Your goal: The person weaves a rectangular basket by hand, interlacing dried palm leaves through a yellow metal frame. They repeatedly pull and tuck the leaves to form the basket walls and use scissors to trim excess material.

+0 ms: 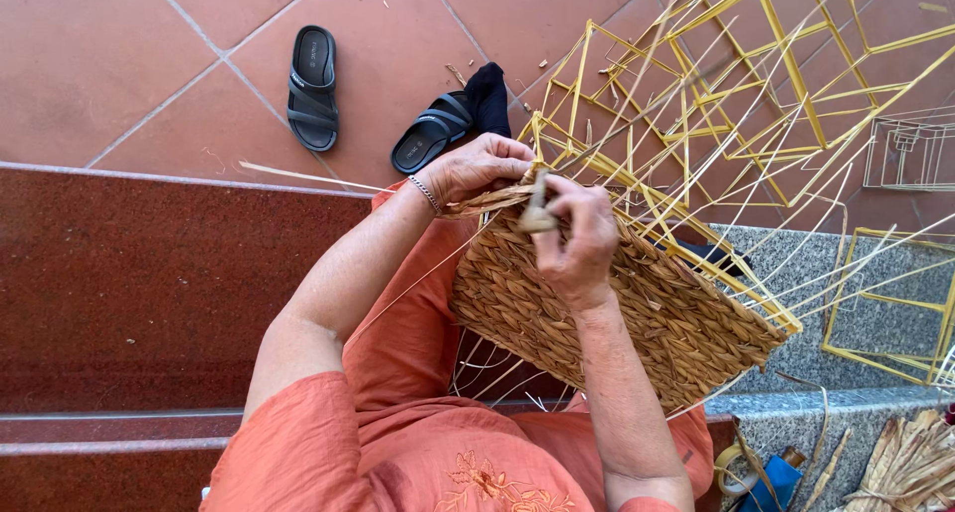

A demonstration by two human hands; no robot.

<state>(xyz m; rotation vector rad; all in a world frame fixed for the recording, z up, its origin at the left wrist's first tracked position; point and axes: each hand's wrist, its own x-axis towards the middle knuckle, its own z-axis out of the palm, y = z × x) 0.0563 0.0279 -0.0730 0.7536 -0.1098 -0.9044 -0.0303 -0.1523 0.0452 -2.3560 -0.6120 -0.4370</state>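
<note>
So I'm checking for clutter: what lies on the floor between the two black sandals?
In the head view, only bare red floor tile lies between the left sandal and the right sandal; a dark sock sits beyond the right one.

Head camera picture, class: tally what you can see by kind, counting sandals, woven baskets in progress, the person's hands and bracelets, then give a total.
Sandals: 2, one apart on the tiles, the other beside a dark cloth
Woven basket in progress: 1
Hands: 2, left hand and right hand, both on the weave
Bracelet: 1
Total: 6
</note>
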